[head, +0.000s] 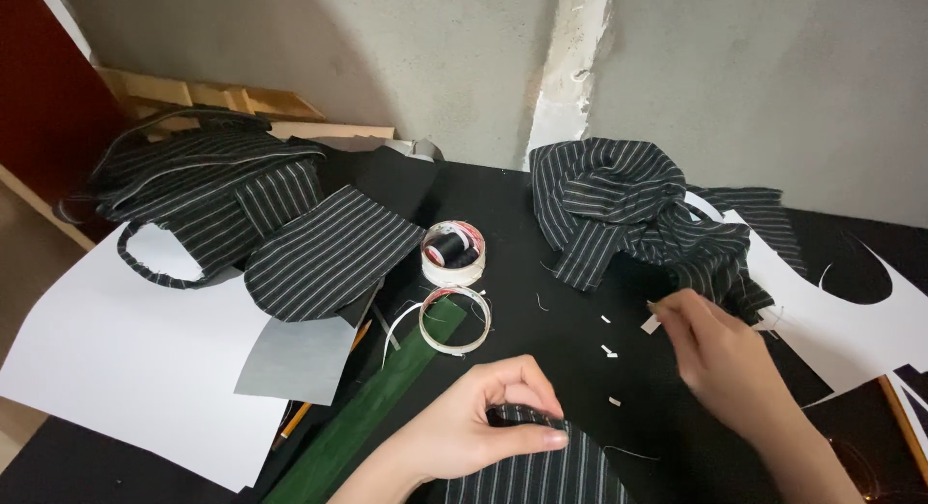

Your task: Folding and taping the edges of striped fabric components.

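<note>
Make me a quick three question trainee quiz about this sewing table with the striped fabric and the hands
1. True or false: the left hand pinches a piece of striped fabric.
2. What does the right hand hold at its fingertips? A) a small white strip B) a pair of scissors C) a pencil
3. What sits inside the round white container?

Key
1. True; the grip is closed on the fabric's top edge.
2. A; the white strip shows at the fingertips, above other white bits on the black table.
3. A spool of black thread.
</note>
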